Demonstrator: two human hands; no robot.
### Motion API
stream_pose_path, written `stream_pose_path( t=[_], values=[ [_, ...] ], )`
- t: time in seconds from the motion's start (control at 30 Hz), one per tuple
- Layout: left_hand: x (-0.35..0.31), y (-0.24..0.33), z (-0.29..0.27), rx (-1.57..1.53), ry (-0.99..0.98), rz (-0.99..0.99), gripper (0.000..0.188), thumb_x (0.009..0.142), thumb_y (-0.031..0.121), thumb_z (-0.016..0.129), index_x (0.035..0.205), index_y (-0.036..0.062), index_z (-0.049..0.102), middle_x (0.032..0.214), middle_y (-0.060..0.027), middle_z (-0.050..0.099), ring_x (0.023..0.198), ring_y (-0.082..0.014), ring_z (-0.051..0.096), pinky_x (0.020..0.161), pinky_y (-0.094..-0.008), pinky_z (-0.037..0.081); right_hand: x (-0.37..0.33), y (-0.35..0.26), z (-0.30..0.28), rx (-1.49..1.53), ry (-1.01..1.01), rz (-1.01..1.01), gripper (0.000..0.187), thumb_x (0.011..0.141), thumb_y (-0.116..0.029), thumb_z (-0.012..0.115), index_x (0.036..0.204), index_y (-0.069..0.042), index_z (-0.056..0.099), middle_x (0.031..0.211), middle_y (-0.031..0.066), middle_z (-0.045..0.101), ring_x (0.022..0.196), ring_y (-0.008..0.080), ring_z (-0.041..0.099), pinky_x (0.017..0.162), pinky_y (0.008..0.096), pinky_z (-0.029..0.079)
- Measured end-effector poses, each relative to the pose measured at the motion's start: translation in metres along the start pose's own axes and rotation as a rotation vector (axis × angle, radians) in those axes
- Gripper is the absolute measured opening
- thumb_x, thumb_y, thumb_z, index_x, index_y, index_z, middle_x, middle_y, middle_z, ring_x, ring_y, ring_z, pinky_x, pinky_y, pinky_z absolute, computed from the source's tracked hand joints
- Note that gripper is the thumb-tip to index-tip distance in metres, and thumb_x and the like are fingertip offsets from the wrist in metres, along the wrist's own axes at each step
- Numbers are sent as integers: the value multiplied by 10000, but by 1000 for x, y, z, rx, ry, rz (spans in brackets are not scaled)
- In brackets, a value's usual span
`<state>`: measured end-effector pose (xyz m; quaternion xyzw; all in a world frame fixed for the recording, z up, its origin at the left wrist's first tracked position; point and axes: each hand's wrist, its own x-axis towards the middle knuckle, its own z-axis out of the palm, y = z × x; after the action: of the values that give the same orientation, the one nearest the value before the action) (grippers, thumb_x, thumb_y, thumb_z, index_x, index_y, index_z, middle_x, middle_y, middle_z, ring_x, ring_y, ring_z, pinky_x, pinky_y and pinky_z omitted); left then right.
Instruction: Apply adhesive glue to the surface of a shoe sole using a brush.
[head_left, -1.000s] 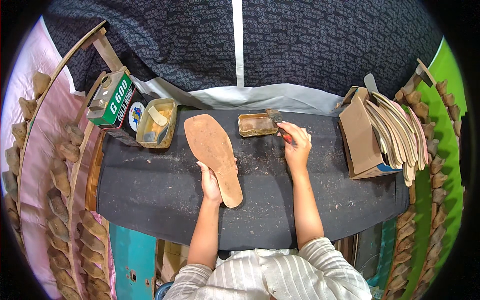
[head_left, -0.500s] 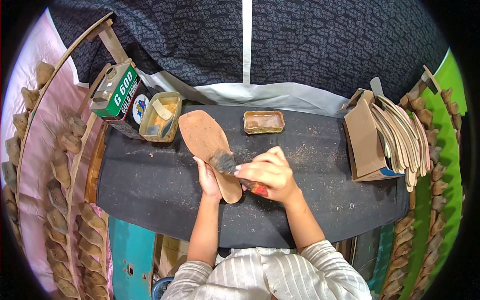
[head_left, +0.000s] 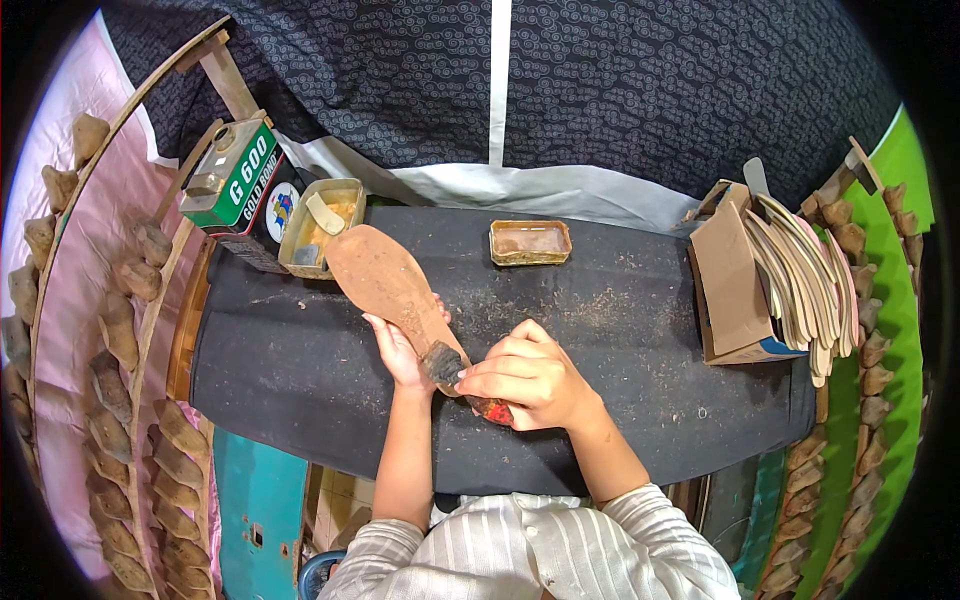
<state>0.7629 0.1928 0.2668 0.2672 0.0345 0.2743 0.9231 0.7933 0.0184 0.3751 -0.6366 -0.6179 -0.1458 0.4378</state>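
A brown shoe insole [head_left: 380, 275] slants over the table, its wide end up and to the left. My left hand [head_left: 402, 355] holds it from beneath, with the thumb along one edge and fingertips showing at the other. In my right hand [head_left: 537, 380] is a brush, closed in the fingers. Its dark, matted brush head [head_left: 443, 365] presses on the narrow end of the insole, and part of its red handle [head_left: 492, 410] shows under the fingers. Beyond my hands stands a small rectangular dish [head_left: 530, 260] with brownish liquid.
A green-and-black metal can [head_left: 232, 205] and a yellowish tub [head_left: 350, 195] with scrapers stand at the back left. On the right, a cardboard box [head_left: 722, 285] holds many insoles [head_left: 800, 270]. Racks of wooden shoe lasts [head_left: 118, 335] line both sides. Crumbs dot the black tablecloth [head_left: 640, 400].
The brush has moved down the insole from its middle to its narrow end. The insole has shifted left, and its wide end now overlaps the tub's edge.
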Motion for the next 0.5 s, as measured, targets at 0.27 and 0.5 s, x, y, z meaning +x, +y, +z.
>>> stream_pose_path(
  t=[0.27,0.5],
  values=[
    [2,3,0,5,66,57,761,907,662,207,1229,9,429,972,-168,558,810,-262,559,718,-377,474,-3,0,-5,69,-112,37,273,592,-8,628,837,-120,671,753,-27,620,697,147,553,678,305,397],
    [3,6,-1,-25,89,56,754,903,668,213,1249,29,415,975,-162,549,831,-253,548,735,-368,463,-4,-1,-11,98,-199,79,254,584,-18,630,815,-119,661,723,-17,603,696,161,540,683,302,388]
  ],
)
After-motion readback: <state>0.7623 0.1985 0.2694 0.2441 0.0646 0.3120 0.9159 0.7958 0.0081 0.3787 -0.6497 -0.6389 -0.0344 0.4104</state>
